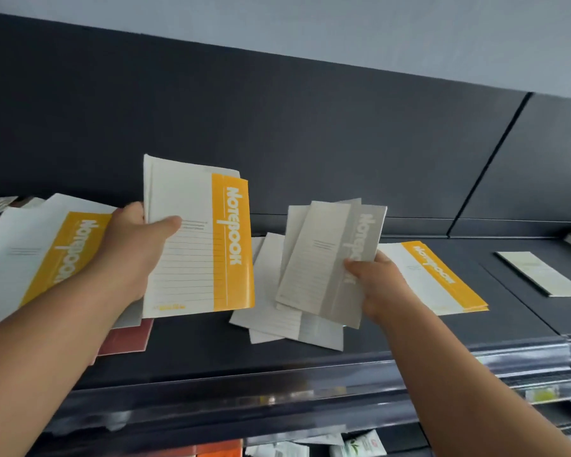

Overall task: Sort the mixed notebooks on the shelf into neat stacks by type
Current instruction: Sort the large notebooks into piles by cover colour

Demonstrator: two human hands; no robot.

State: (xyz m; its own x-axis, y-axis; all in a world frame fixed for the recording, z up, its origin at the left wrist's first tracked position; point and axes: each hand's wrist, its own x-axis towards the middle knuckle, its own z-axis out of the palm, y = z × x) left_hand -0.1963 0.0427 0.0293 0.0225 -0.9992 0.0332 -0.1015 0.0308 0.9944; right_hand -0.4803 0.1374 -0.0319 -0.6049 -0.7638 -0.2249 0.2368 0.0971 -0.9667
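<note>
My left hand (139,249) grips a few yellow-banded notebooks (195,239) by their left edge, held upright above the shelf (192,344). My right hand (379,282) pinches two grey-banded notebooks (323,258) at their right edge, lifted over a loose pile of grey notebooks (277,321) lying on the shelf. Another yellow-banded notebook (40,255) leans on a messy heap at the left, partly behind my left forearm. A flat stack of yellow notebooks (442,278) lies to the right of my right hand.
A reddish notebook (126,338) pokes out under the left heap. A single pale notebook (541,275) lies flat at the far right. The dark back panel (277,127) rises behind. A price rail (277,394) runs along the front edge, with packets on the shelf below.
</note>
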